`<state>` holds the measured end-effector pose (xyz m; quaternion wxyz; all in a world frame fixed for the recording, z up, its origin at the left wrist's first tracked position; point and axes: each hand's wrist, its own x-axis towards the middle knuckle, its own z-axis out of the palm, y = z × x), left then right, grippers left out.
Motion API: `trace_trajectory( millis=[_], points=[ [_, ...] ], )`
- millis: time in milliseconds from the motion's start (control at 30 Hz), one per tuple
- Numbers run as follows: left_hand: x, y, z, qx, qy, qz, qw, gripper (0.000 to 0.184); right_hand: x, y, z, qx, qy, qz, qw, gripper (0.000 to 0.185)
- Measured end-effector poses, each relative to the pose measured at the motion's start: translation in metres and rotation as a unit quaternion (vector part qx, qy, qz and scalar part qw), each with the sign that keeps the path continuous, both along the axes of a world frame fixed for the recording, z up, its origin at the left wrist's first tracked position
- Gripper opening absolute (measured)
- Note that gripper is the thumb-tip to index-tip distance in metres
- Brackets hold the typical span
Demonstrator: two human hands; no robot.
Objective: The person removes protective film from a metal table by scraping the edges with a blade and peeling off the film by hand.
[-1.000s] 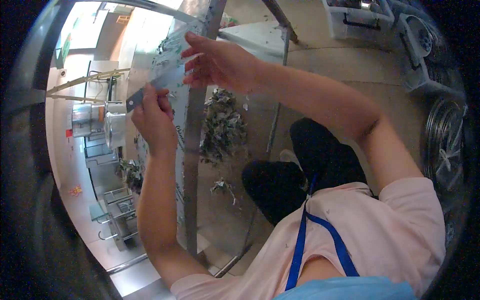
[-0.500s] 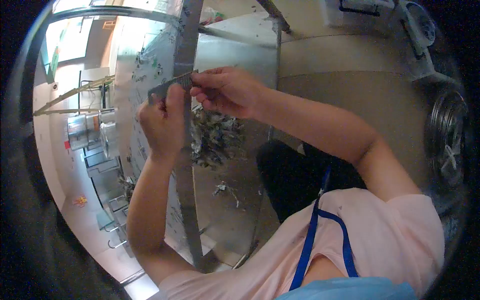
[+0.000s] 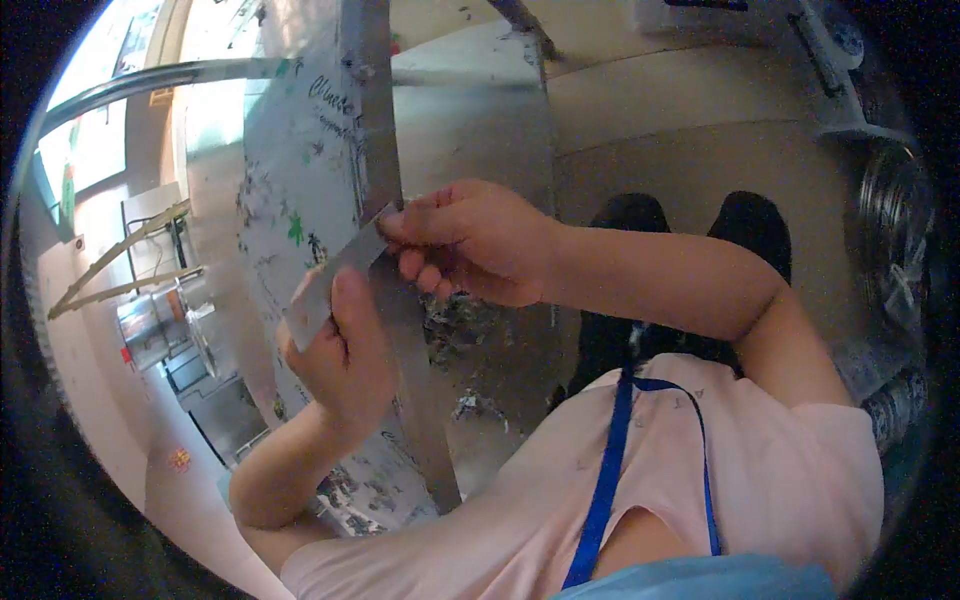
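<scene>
My left hand (image 3: 345,365) is closed around one end of a flat grey strip (image 3: 357,258), thumb pressed on its broad face. At the strip's other end, my right hand (image 3: 485,245) pinches the corner between thumb and fingertips, its other fingers curled. The strip slants upward from left to right and looks thin and smooth; its material is unclear. Both hands are over the edge of a table (image 3: 285,165) with a pale top bearing dark marks and a green one. Partly hidden below my right hand is a pile of dark, crumpled scraps (image 3: 460,335).
A metal lower shelf (image 3: 480,110) extends beyond the table edge. Shiny metal pots (image 3: 150,325) stand at the far left. On the right are a coiled bundle (image 3: 895,230) and a pale container (image 3: 690,15). My knees (image 3: 755,225) are beside the shelf.
The view has shifted, and both hands appear lower. The strip has turned from dark and ribbed-looking to a paler, smooth face. Both my knees now show. Each hand keeps its hold.
</scene>
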<state>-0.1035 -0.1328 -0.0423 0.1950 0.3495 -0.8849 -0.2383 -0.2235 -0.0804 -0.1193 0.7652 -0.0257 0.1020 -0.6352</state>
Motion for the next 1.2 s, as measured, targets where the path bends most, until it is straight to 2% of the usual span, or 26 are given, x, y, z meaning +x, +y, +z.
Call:
trace_trajectory(
  millis=[33, 133, 200, 267, 367, 500, 567, 633, 733, 800, 933, 1033, 1133, 1200],
  points=[
    [-0.004, 0.002, 0.01, -0.003, -0.033, -0.045, 0.998, 0.02, 0.001, 0.002, 0.0, 0.0, -0.008, 0.004, 1.0, 0.017],
    [0.003, 0.005, 0.002, 0.052, 0.049, 0.016, 0.997, 0.016, -0.005, 0.005, 0.003, 0.0, -0.006, 0.011, 1.0, 0.017],
    [0.012, -0.004, 0.001, -0.075, -0.013, -0.062, 0.995, 0.015, -0.007, 0.003, 0.002, -0.004, -0.006, 0.022, 1.0, 0.017],
    [0.019, -0.01, -0.002, -0.086, -0.026, -0.085, 0.992, 0.015, -0.009, 0.0, 0.002, -0.006, 0.009, 0.027, 1.0, 0.017],
    [0.017, -0.012, -0.006, 0.015, -0.001, -0.026, 1.0, 0.019, -0.011, -0.002, 0.0, -0.009, 0.02, 0.033, 0.999, 0.016],
    [-0.007, 0.001, 0.002, 0.007, -0.021, 0.088, 0.996, 0.025, -0.011, -0.006, -0.001, -0.002, -0.02, 0.033, 0.999, 0.016],
    [-0.025, 0.007, 0.01, -0.028, -0.05, 0.11, 0.992, 0.026, -0.011, -0.008, -0.001, 0.012, -0.033, 0.032, 0.999, 0.015],
    [-0.034, 0.009, 0.015, -0.087, -0.102, 0.092, 0.987, 0.026, -0.012, -0.009, 0.0, 0.029, -0.037, 0.045, 0.998, 0.015],
    [-0.028, 0.005, 0.006, -0.019, -0.048, 0.15, 0.987, 0.026, -0.014, -0.011, 0.001, 0.047, -0.05, 0.055, 0.996, 0.016],
    [-0.025, 0.002, 0.006, 0.004, -0.038, 0.147, 0.988, 0.026, -0.015, -0.012, 0.003, 0.056, -0.05, 0.056, 0.996, 0.016],
    [-0.033, 0.001, 0.012, -0.056, -0.125, 0.107, 0.985, 0.027, -0.021, -0.015, 0.003, 0.049, -0.066, 0.045, 0.996, 0.017],
    [-0.043, -0.003, 0.006, -0.064, -0.064, 0.104, 0.99, 0.029, -0.029, -0.019, 0.003, 0.027, -0.05, 0.011, 0.998, 0.018],
    [-0.051, -0.003, 0.005, -0.022, -0.059, 0.193, 0.979, 0.032, -0.038, -0.025, 0.006, 0.044, -0.042, -0.014, 0.998, 0.018],
    [-0.046, -0.006, 0.002, -0.031, -0.043, 0.165, 0.985, 0.033, -0.038, -0.027, 0.006, 0.045, -0.029, -0.018, 0.998, 0.017]
  ],
)
